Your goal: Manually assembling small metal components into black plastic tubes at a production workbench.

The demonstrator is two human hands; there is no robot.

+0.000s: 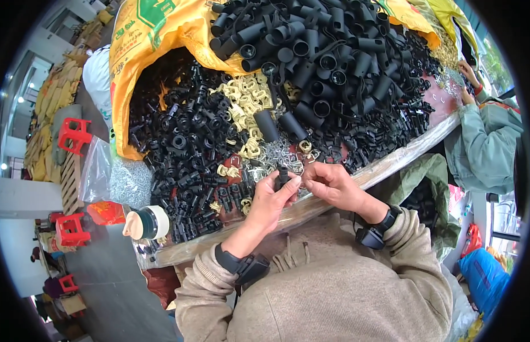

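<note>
My left hand is closed round a small black plastic part, held upright above the table's near edge. Close beside it, my right hand has thumb and fingers pinched together; whatever they hold is too small to make out. Just beyond the hands lies a pile of small silvery metal clips. To the left spreads a heap of black plastic fittings, with cream-coloured plastic pieces between it and a big mound of black cylinders.
A yellow printed sack spills onto the table at the left. A cream-and-green lidded cup stands by a bag of metal pieces. Along the front runs a plastic-wrapped edge. At far right another person reaches over the table.
</note>
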